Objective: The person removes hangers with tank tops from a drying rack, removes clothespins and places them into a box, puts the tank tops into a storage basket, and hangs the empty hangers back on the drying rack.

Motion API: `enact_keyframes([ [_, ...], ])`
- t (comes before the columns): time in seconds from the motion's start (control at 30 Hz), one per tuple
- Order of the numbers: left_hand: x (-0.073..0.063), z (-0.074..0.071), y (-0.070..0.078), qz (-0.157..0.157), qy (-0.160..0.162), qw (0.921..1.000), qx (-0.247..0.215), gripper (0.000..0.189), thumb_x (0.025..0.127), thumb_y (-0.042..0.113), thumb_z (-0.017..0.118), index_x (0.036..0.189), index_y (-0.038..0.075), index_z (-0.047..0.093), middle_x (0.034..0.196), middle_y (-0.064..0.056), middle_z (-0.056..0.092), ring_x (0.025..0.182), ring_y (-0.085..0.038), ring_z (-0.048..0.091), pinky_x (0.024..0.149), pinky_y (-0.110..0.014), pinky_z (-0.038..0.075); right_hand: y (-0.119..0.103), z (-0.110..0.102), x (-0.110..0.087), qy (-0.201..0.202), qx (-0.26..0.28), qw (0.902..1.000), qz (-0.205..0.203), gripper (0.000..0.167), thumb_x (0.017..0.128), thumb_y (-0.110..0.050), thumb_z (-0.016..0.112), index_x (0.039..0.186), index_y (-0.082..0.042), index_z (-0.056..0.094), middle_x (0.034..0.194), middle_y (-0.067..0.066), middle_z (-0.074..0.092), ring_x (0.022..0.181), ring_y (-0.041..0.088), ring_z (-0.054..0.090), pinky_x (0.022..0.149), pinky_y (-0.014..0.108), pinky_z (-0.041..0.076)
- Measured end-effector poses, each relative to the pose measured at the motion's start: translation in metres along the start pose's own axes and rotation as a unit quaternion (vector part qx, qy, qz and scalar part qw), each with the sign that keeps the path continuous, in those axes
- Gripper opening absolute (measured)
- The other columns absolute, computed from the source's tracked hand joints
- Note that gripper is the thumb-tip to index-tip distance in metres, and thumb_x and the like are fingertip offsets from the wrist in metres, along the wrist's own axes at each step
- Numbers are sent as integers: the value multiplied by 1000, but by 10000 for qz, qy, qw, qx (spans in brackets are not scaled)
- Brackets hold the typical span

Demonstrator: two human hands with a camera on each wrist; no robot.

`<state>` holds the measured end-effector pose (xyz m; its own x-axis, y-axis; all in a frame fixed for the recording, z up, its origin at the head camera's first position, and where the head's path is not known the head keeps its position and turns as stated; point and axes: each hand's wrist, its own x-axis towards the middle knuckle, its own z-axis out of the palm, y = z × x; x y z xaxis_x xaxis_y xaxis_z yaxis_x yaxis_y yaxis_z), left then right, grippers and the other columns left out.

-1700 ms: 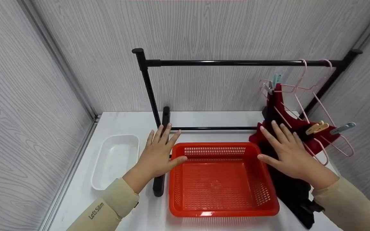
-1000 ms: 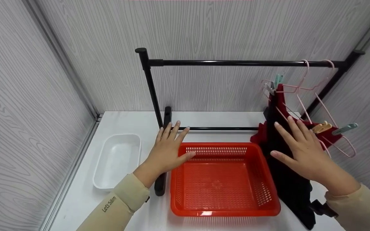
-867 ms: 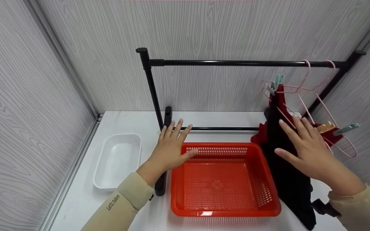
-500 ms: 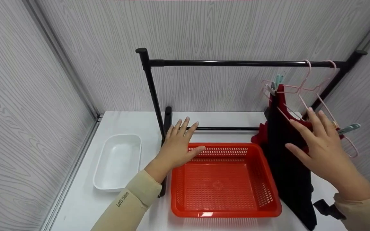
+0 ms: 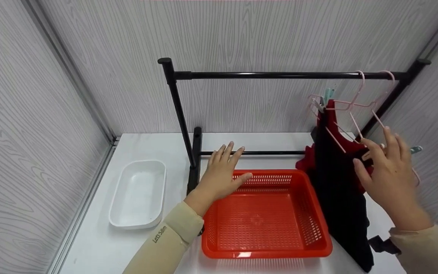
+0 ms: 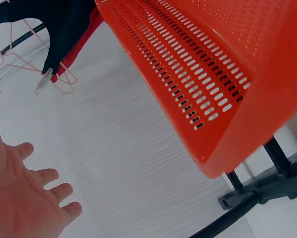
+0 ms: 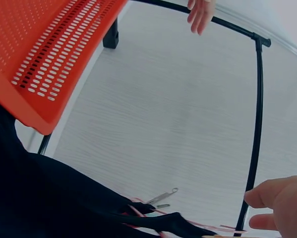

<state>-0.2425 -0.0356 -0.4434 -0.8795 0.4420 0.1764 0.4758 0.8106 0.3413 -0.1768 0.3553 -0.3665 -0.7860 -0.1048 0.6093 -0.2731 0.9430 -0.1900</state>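
My left hand [image 5: 221,177] hovers with spread fingers above the back-left part of a red plastic basket [image 5: 266,254], holding nothing. At the right, my right hand [image 5: 390,179] is beside a yellow clothespin [image 5: 366,156], thumb and fingers apart, partly covering it. Two pink hangers [image 5: 356,123] carry a black garment [image 5: 340,201] in front and a dark red garment [image 5: 305,161] behind. A grey clip [image 5: 319,105] and a teal clothespin [image 5: 329,94] sit at the far shoulders. Another teal clothespin [image 5: 416,149] shows past my right fingers.
The hangers hook over the top bar of a black clothes rack [image 5: 264,75], near its right post. A white tray [image 5: 137,194] stands left of the rack on the white table [image 5: 89,243]. Wood-patterned panels [image 5: 257,34] enclose the back and sides.
Both hands have moved right. The left has gone from the rack's left foot to over the basket. The right has reached the yellow clothespin, its fingers bending slightly. Garments and basket stay in place.
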Motion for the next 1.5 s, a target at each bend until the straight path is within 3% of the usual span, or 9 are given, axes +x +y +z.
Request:
enact_keyframes([
  [0.3,8,13,5,-57,78,9997,-245,76,100,66,34,161,24,16,166,-12,13,152,-33,13,122,-50,10,13,17,-1,570,283,9980,-53,74,89,-8,68,152,-6,30,152,29,32,132,54,33,110,66,24],
  [0.4,11,16,7,-36,206,9993,-300,74,102,63,34,161,22,18,165,-13,17,151,-32,16,121,-50,13,17,21,-1,904,377,9947,-326,79,88,-3,68,153,-6,24,127,30,51,121,51,42,101,66,30],
  [0.5,13,19,8,-14,320,9987,-400,72,103,59,36,161,20,19,164,-13,21,150,-30,19,121,-50,15,18,23,-1,1213,513,9906,-364,81,87,1,67,153,-4,20,102,27,56,114,50,47,94,66,34],
  [0.73,17,27,17,-53,485,9962,-718,69,104,55,41,159,18,25,160,-11,30,148,-28,27,120,-49,21,19,22,-4,1163,760,9883,624,84,90,-4,66,158,-8,16,121,34,53,101,53,47,85,67,33],
  [0.87,19,32,21,-93,480,9951,-864,68,104,55,41,159,18,26,159,-9,32,147,-27,28,120,-47,22,21,22,-4,989,800,9859,1090,86,91,-10,67,159,-8,13,122,34,51,104,53,48,88,67,35],
  [1.07,22,38,28,-210,494,9915,-1182,65,104,51,44,157,17,29,158,-7,35,145,-27,31,119,-46,23,25,22,-5,437,852,9723,2131,87,96,-28,62,160,-6,7,121,32,54,106,52,54,88,70,34],
  [1.17,24,41,31,-272,487,9899,-1304,64,104,51,44,157,17,31,156,-6,37,144,-27,34,119,-45,25,28,21,-4,172,837,9658,2449,72,98,-35,58,153,1,28,118,30,54,106,49,53,88,68,32],
  [1.3,28,46,34,-365,442,9875,-1469,62,104,50,45,156,18,33,155,-5,38,143,-26,35,118,-43,27,32,21,-4,-106,660,9655,2515,53,101,-39,51,123,8,58,112,31,56,105,49,52,85,65,32],
  [1.5,35,52,36,-430,444,9824,-1765,60,104,46,47,155,15,35,154,-6,40,142,-24,36,118,-42,27,36,24,-8,-177,556,9703,2347,54,105,-41,46,109,9,67,98,29,61,88,42,54,71,51,35],
])
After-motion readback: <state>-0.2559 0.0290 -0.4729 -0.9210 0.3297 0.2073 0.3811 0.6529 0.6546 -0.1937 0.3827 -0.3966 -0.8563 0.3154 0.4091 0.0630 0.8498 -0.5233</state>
